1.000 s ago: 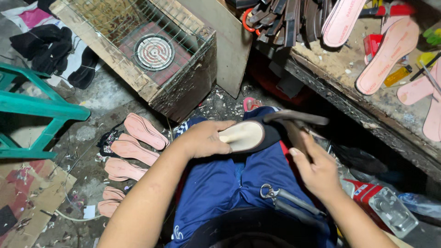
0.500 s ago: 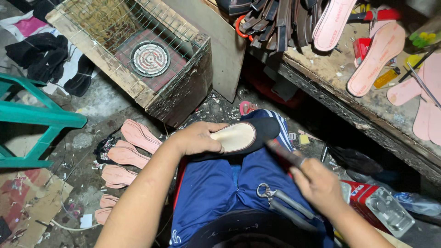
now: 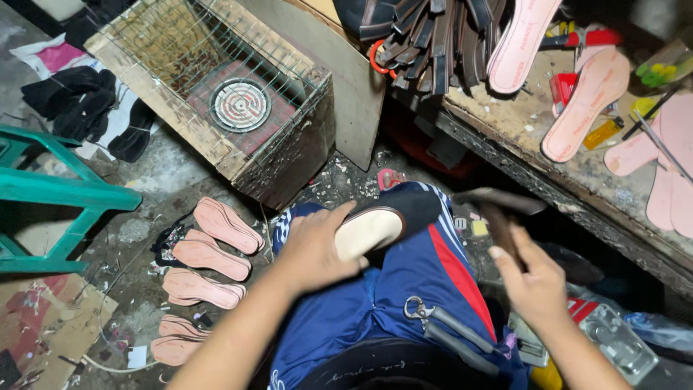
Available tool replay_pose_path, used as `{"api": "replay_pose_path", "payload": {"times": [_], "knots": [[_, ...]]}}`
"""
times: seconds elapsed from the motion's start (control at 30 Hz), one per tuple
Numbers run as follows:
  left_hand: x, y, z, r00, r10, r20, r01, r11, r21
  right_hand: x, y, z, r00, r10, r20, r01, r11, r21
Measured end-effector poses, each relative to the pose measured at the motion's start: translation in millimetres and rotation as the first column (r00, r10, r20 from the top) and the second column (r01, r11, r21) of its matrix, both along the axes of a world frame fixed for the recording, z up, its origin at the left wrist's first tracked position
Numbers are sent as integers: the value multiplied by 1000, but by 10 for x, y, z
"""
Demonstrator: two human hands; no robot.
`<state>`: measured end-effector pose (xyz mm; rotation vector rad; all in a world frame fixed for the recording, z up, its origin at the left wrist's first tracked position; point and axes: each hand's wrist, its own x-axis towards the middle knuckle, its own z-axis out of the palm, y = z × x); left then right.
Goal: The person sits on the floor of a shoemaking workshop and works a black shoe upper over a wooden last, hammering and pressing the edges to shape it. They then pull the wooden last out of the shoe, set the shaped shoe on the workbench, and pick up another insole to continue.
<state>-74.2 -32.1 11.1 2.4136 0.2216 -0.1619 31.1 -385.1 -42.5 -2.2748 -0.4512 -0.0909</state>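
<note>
Under your left hand [image 3: 312, 249] the shoe sole [image 3: 368, 231] is cream with a black rim. Beneath it, your shorts [image 3: 404, 289] are blue with a red stripe and white lines. Left of that hand lie pink insoles [image 3: 209, 256]; beyond them stands a teal stool [image 3: 58, 191].

A cramped shoemaking workshop: pink insoles [image 3: 216, 249] on the floor, a cluttered bench [image 3: 527, 137] (straps, tools).
</note>
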Motion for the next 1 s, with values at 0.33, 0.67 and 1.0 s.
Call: {"api": "replay_pose_path", "payload": {"times": [0.33, 0.67, 1.0], "knots": [[-190, -398, -131, 945, 6, 328, -110, 948, 298, -243, 316, 462, 978, 204, 46, -205, 979, 15], [-240, -315, -189, 887, 0, 462, -128, 961, 245, 206, 337, 175, 995, 97, 22, -93, 985, -145], [-14, -486, -139, 861, -24, 508, -112, 965, 236, -39, 121, 132, 564, 45, -825, 489, 787, 377]]}}
